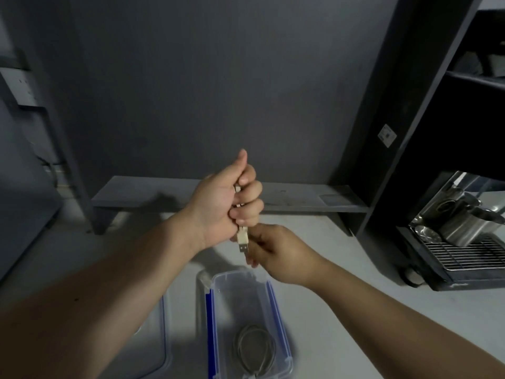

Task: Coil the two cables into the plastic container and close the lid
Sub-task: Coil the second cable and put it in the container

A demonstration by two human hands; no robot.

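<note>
From the head view, much of the second cable [242, 236] is being hidden inside the left hand [224, 203], whose fingers are curling tight around it; only the pale plug body and its metal USB tip are poking out below the fist. The right hand [276, 250] is sitting just beside that plug with fingertips pinching together near the tip, but whether they are actually touching it is hard to make out. Both hands are hovering above the far end of the plastic container [273, 299], which is standing open on the white counter [355, 283]. The container is clear with blue strips along its long rims, and its near end is being cut off by the bottom edge. A grey cable [255, 348] is lying coiled in loops on its floor. The lid [161, 337], clear with a blue edge, is lying just left of the container, mostly covered by the left forearm. An espresso machine [459, 228] is standing at the right.
</note>
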